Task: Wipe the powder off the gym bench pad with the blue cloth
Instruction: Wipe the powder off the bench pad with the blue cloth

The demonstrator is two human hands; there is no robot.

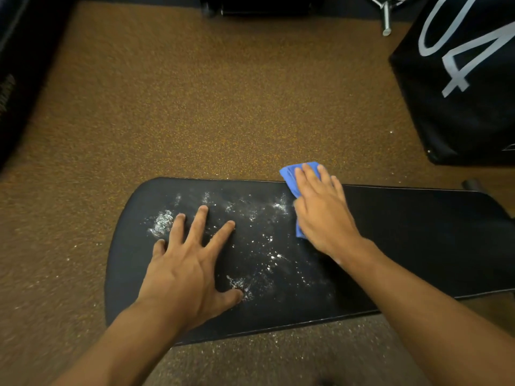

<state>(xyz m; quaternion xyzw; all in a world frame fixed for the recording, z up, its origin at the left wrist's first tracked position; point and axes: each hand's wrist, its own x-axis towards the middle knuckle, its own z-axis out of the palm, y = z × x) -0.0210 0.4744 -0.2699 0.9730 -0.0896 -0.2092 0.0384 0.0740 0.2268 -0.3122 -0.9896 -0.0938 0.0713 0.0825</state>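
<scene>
A black gym bench pad (418, 240) runs from lower left to the right edge of the head view. White powder (163, 222) lies in patches over its left half, with smaller specks toward the middle. My right hand (320, 210) presses flat on the blue cloth (289, 175) near the pad's far edge; most of the cloth is hidden under the palm, and a corner sticks out past the fingertips. My left hand (189, 263) rests palm down on the pad with fingers spread, right beside the powder patches, holding nothing.
Brown speckled rubber floor (209, 107) surrounds the bench, with white specks near the pad's near edge. A big black box printed "04" (468, 87) stands at the right. Dark equipment sits along the left edge and at the top, with a metal leg (386, 20).
</scene>
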